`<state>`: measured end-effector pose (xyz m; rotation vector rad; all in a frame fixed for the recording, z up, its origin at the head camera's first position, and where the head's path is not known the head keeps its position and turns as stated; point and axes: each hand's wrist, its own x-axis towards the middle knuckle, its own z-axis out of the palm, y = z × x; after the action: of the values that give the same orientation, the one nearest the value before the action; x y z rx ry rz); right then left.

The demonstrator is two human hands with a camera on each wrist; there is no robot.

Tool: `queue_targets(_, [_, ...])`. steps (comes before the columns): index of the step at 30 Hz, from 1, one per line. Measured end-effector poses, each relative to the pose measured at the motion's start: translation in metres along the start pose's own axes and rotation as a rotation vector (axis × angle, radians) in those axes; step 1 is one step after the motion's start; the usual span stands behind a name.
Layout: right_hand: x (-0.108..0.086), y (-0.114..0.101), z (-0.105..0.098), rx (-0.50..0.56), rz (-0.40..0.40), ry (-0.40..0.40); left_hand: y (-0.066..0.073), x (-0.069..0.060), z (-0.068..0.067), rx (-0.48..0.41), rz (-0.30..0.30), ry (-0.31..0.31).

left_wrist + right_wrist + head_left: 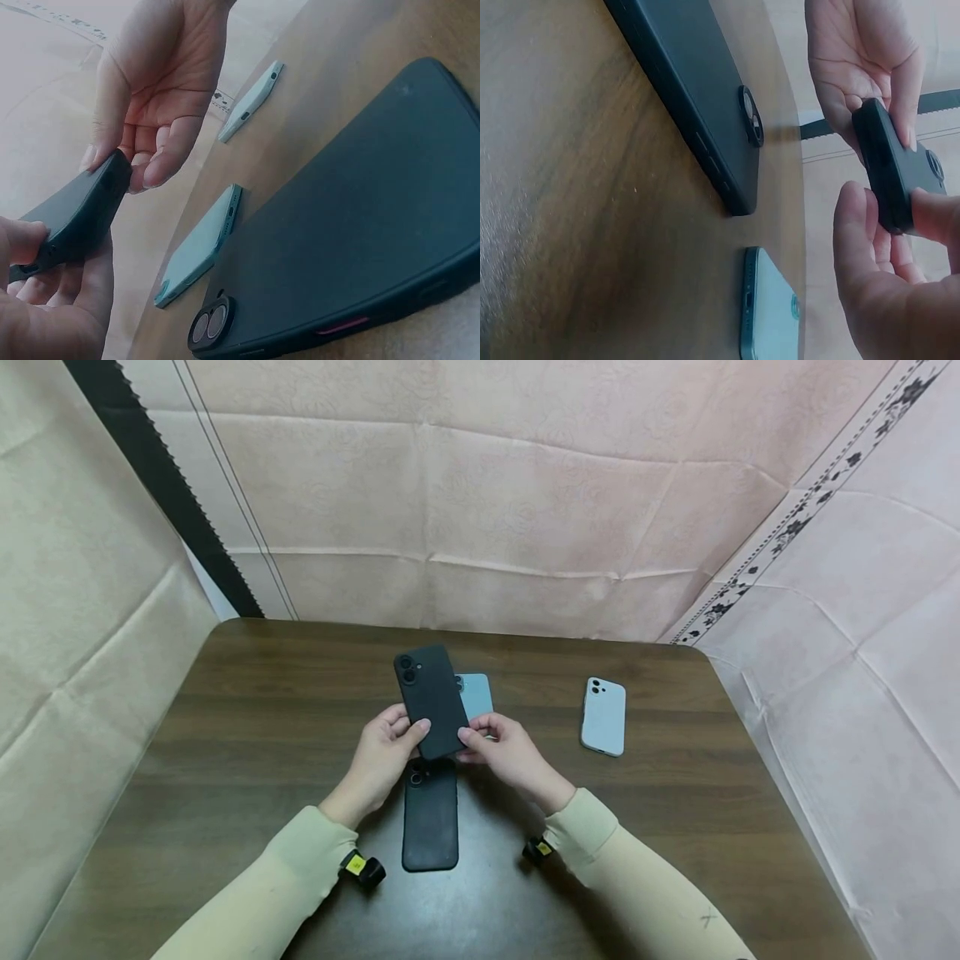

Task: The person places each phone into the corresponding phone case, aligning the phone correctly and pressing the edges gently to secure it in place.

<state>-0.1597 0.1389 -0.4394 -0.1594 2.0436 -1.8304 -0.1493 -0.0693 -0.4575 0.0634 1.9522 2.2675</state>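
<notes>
A dark phone [432, 697] is held up above the table, its camera side facing up. The left hand [378, 758] pinches its left edge, thumb on top and fingers underneath. At the lower right corner the right hand [517, 760] grips it the same way. Just below lies a second, black phone [431, 822] with two round lenses, flat on the wood. Partly hidden behind the held phone is a light blue phone [477, 693]; the left wrist view shows this blue phone [199, 247] lying flat, apart from the raised one.
A pale blue-white phone [603, 718] lies on the right part of the brown wooden table [225, 760]. Light patterned cloth [525, 510] hangs behind the table and at both sides. A small black device with a yellow label [362, 868] is on the left wrist.
</notes>
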Motion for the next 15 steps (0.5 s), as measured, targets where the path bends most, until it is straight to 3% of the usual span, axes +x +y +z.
queue_targets(9, [0.0021, 0.0077, 0.0028, 0.012, -0.014, 0.049, 0.0014, 0.0023, -0.0023, 0.062, -0.118, -0.105])
queue_targets(15, [0.0030, 0.0068, 0.0029, 0.009, -0.004, 0.063, 0.0029, 0.0015, 0.0000, 0.031, -0.130, -0.133])
